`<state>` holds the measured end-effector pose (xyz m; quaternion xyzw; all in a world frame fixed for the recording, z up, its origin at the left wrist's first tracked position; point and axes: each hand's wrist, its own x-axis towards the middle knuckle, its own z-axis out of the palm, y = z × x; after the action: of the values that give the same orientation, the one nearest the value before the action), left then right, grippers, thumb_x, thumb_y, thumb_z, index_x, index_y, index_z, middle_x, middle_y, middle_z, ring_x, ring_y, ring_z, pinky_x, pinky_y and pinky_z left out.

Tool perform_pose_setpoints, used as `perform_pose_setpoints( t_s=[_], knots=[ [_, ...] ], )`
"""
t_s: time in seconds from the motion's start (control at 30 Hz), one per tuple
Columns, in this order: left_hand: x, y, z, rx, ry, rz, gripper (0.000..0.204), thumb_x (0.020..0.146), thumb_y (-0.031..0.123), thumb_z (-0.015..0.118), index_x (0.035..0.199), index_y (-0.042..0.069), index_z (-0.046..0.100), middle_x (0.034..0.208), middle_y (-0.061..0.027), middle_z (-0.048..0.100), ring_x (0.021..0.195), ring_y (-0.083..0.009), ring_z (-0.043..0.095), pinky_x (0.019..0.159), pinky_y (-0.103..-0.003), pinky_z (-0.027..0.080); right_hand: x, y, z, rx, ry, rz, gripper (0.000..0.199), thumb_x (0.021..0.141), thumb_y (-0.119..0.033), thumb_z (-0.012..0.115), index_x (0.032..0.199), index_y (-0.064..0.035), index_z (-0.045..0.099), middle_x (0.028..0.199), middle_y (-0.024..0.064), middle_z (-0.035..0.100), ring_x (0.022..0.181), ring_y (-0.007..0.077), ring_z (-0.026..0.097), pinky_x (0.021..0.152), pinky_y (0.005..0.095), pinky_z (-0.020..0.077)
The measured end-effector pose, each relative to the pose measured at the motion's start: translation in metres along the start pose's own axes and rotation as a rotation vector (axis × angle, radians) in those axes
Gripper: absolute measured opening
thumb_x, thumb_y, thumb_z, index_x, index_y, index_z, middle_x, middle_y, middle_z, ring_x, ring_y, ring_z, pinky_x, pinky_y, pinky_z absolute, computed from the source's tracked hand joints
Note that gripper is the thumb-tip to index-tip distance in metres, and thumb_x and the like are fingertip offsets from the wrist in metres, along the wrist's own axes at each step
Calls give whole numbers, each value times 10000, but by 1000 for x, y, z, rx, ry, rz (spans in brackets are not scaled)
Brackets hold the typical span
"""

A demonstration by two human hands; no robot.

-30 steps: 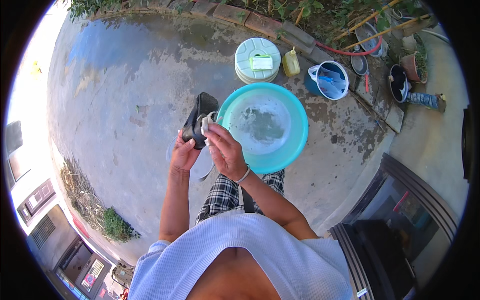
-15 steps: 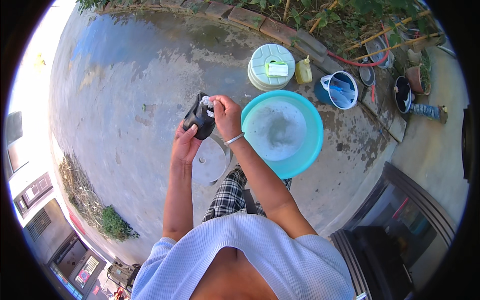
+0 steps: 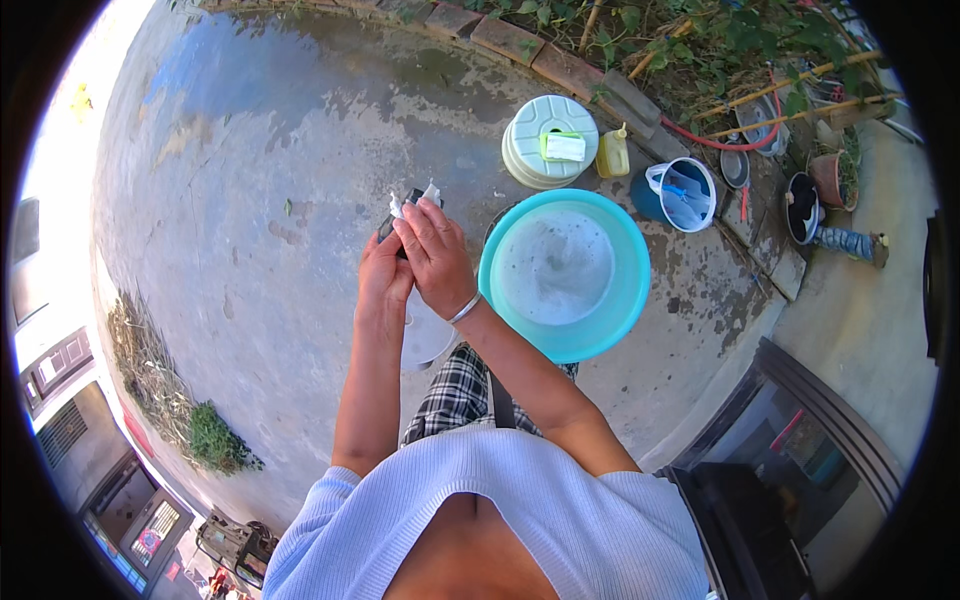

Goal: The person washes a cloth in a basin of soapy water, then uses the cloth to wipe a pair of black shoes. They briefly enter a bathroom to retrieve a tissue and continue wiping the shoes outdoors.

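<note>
Both hands are raised together over wet concrete, just left of a turquoise basin [image 3: 610,330] with soapy water. My left hand [image 3: 382,285] cups a dark shoe [image 3: 397,220] from below, and only the shoe's tip shows above my fingers. My right hand [image 3: 434,258] closes over the shoe from the right, pressing a small white soapy thing [image 3: 431,191], which peeks out at my fingertips. A silver bracelet circles my right wrist. A pale basin [image 3: 425,335] lies on the ground under my forearms.
Behind the turquoise basin stand a round white lidded bucket [image 3: 548,140], a yellow bottle [image 3: 612,156] and a blue pail [image 3: 678,195]. A brick edge with plants, pots and a red hose runs along the back. A dark doorway threshold [image 3: 800,420] lies at lower right.
The basin and my hands have shifted in the picture as my head moved. My hands have drawn closer together around the shoe, now hiding most of it.
</note>
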<state>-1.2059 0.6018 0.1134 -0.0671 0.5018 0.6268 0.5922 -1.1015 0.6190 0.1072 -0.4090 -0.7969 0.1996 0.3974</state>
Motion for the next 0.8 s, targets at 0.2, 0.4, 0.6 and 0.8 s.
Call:
perform_pose_setpoints(
  t_s=[0.2,0.4,0.6,0.8],
  knots=[
    [6,-1,-9,-137,7,-89,271,941,133,433,1142,-48,452,1157,-169,520,1072,-276,522,954,-425,431,-11,24,-4,132,122,-45,341,733,44,564,1071,5,579,1125,135,547,1026,293,519,839,392,464],
    [-3,0,7,-162,19,-72,344,983,236,300,1175,-23,421,1204,-172,493,1098,-291,509,977,-462,405,-9,40,-8,170,180,174,364,705,99,528,1056,7,557,1025,154,554,944,339,539,823,405,458],
    [2,-11,-5,-200,-60,-55,388,989,279,272,1174,-24,428,1173,-150,509,1097,-257,506,963,-383,419,5,4,-10,134,85,-26,300,744,1,568,1044,23,563,1052,147,546,1006,332,514,869,395,442],
    [-11,0,-28,-292,-122,-100,566,800,409,641,1216,57,486,1274,-131,490,1194,-295,447,1016,-469,355,-36,26,-12,279,143,280,322,733,107,508,1029,2,580,1085,151,561,946,327,555,834,384,460]
  ],
)
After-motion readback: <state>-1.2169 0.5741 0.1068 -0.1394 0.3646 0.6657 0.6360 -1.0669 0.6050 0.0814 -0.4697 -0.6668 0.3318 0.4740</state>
